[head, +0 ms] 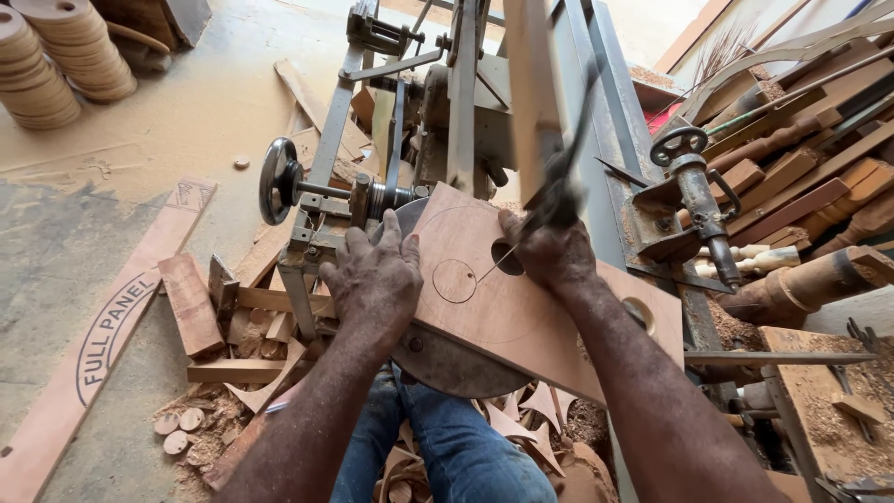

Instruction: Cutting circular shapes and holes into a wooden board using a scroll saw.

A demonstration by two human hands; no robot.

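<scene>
We look down at our two hands, which work on a flat plywood board (521,307) lying tilted on a round metal disc (447,359) of a workshop machine (438,121). Our left hand (375,277) lies flat and open on the left edge of the board, with the fingers spread, and it presses the board down without gripping anything. Our right hand (549,253) is closed around a thin dark tool (559,182), which looks blurred, so we cannot tell exactly what kind of tool it is; its fine tip touches the board near a small drawn circle (453,280). A bigger circle line is drawn around this one, and a round hole (507,257) is cut in the board just under the right hand. A second hole (639,315) is near the far right end of the board. At the left of the machine there is a black hand wheel (277,181). On the floor (140,140) under the machine lie wood scraps (233,345) and sawdust, and a long printed panel strip (102,335) lies at the left. Stacks of wooden discs (56,56) stand in the upper left corner, well apart from us.
</scene>
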